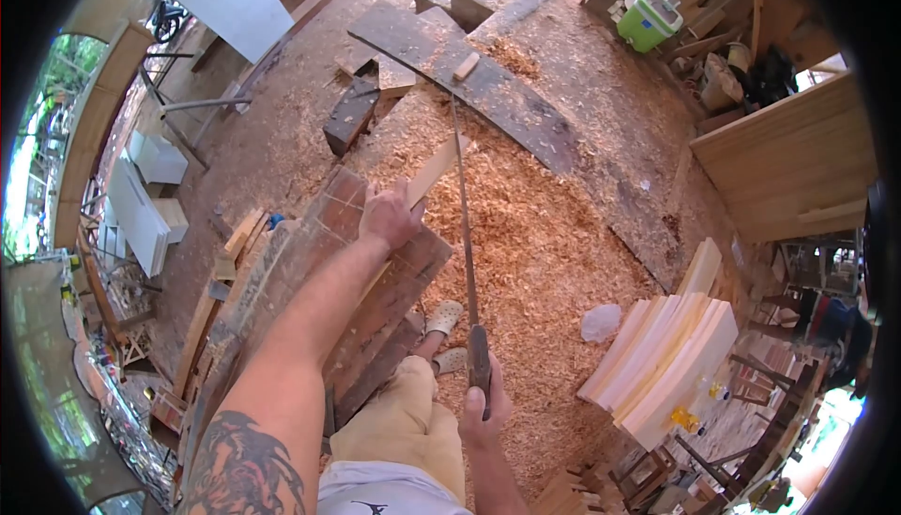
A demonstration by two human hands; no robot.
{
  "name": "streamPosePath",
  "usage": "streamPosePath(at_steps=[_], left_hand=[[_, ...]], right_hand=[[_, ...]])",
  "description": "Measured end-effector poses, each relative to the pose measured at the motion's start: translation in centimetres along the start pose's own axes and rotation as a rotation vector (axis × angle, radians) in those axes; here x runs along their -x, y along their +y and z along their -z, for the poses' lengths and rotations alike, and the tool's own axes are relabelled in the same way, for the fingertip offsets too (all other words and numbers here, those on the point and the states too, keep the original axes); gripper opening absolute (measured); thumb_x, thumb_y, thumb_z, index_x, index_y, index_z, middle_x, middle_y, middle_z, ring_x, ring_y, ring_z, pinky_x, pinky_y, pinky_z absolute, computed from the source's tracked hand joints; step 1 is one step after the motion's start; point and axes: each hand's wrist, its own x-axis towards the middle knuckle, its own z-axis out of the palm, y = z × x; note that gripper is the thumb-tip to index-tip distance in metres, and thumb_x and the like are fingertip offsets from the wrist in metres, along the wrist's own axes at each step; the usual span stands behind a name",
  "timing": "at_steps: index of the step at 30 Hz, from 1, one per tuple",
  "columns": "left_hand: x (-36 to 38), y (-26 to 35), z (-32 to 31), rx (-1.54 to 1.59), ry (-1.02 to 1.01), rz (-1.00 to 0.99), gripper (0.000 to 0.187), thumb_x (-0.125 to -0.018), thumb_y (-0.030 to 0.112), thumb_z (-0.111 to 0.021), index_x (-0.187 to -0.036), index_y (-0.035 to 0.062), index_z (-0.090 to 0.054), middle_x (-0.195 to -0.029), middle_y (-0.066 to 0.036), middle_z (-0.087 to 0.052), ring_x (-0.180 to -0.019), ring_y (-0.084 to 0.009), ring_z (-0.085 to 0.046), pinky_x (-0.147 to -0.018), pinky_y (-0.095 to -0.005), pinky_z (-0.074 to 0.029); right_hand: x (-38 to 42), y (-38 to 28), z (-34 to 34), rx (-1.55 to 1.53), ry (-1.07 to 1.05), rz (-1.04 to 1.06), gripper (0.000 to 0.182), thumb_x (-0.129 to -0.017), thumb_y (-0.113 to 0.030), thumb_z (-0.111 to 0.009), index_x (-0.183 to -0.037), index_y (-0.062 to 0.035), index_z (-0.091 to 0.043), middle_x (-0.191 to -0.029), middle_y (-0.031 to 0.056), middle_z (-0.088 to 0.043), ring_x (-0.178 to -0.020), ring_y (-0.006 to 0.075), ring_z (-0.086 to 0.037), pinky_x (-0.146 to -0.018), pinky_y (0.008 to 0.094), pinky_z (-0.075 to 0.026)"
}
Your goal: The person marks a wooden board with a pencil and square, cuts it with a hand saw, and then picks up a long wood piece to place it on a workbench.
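My right hand point(485, 410) is wrapped around the dark handle of a handsaw point(467, 243), whose narrow blade points away from me, seen nearly edge-on. A pale wooden board point(437, 169) juts past the edge of a worn workbench point(422, 257). Its far end overlaps the saw blade in this view. My left hand point(389, 215) grips the board at the bench edge, fingers over its side. Part of the board is hidden beneath my hand and forearm.
Wood shavings point(535, 261) cover the floor. A long dark plank point(507, 107) lies ahead with a small wood block point(465, 66) on it. Stacked pale boards point(671, 355) stand at the right, near a white lump point(601, 322). A green cooler point(649, 21) sits at the back right.
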Motion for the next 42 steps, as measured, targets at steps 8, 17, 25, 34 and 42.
streamPosePath(at_steps=[8, 17, 25, 34, 42], left_hand=[[0.0, -0.4, -0.7, 0.010, 0.039, -0.001, 0.047, -0.102, 0.046, -0.059, -0.119, 0.0029, -0.057, -0.094, -0.024, -0.077, -0.096, -0.0401, -0.076, -0.117, -0.0571, -0.036], [-0.2, -0.7, -1.2, 0.042, 0.025, 0.011, 0.046, -0.101, 0.045, -0.060, -0.120, 0.0039, -0.055, -0.095, -0.023, -0.077, -0.097, -0.0395, -0.076, -0.119, -0.0567, -0.034], [0.0, -0.2, -0.5, 0.049, 0.021, 0.012, 0.046, -0.101, 0.045, -0.060, -0.120, 0.0033, -0.055, -0.096, -0.024, -0.077, -0.098, -0.0396, -0.075, -0.120, -0.0557, -0.033], [-0.1, -0.3, -0.6, 0.004, 0.028, -0.014, 0.049, -0.103, 0.046, -0.055, -0.124, 0.0014, -0.055, -0.091, -0.024, -0.076, -0.095, -0.0397, -0.076, -0.119, -0.0552, -0.033], [0.0, -0.6, -0.9, 0.019, 0.077, -0.054, 0.048, -0.103, 0.045, -0.056, -0.122, 0.0008, -0.055, -0.087, -0.023, -0.076, -0.090, -0.0387, -0.076, -0.118, -0.0549, -0.035]], right_hand=[[-15.0, 0.7, -7.0, 0.051, 0.011, -0.075, 0.055, -0.103, -0.022, -0.056, -0.153, 0.0001, -0.053, -0.092, 0.0097, -0.069, -0.075, 0.0158, -0.064, -0.069, 0.0326, -0.053], [0.0, 0.9, -0.4, -0.049, -0.007, -0.019, 0.063, -0.104, -0.033, -0.054, -0.154, 0.0057, -0.049, -0.124, 0.0152, -0.070, -0.099, 0.0177, -0.066, -0.086, 0.0327, -0.054], [-12.5, 0.1, -5.7, 0.034, 0.003, -0.098, 0.056, -0.104, -0.027, -0.054, -0.153, 0.0007, -0.054, -0.096, 0.0116, -0.070, -0.080, 0.0166, -0.063, -0.072, 0.0352, -0.053], [-4.8, 0.9, -2.4, 0.027, -0.012, -0.054, 0.059, -0.101, -0.022, -0.058, -0.153, 0.0045, -0.051, -0.107, 0.0161, -0.074, -0.083, 0.0204, -0.070, -0.075, 0.0345, -0.057], [-7.0, 0.2, -3.1, -0.011, -0.001, -0.031, 0.058, -0.104, -0.029, -0.053, -0.152, 0.0018, -0.052, -0.099, 0.0070, -0.068, -0.078, 0.0137, -0.061, -0.070, 0.0317, -0.051]])
